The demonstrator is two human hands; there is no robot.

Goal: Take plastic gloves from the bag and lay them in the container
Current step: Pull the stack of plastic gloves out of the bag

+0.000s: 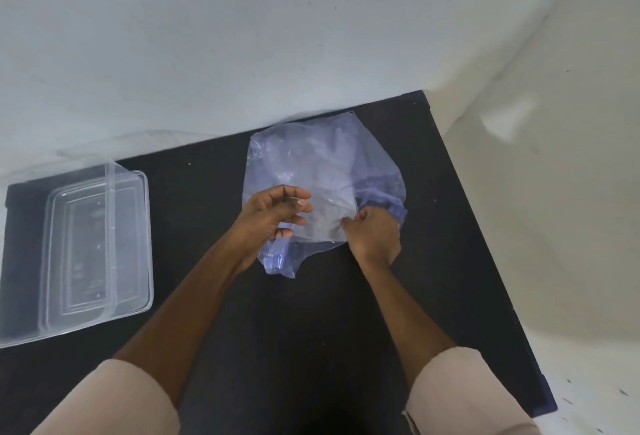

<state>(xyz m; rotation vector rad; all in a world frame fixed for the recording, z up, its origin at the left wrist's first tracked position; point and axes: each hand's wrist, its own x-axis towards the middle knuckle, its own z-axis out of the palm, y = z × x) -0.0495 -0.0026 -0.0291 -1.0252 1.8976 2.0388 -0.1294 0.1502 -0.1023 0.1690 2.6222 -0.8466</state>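
A crumpled, bluish see-through plastic bag (322,164) lies on the black table (277,330) near the far wall. Clear plastic gloves (327,220) show faintly inside it, near its mouth. My left hand (273,220) grips the bag's near left edge, fingers curled around the film. My right hand (374,234) pinches clear film at the bag's opening; whether that film is bag or glove I cannot tell. An empty clear rectangular container (135,244) stands at the table's left end, well apart from both hands.
A clear lid (110,171) leans against the container's far side. White walls meet the table at the back and on the right. The table's right edge runs diagonally from the far corner toward the near right.
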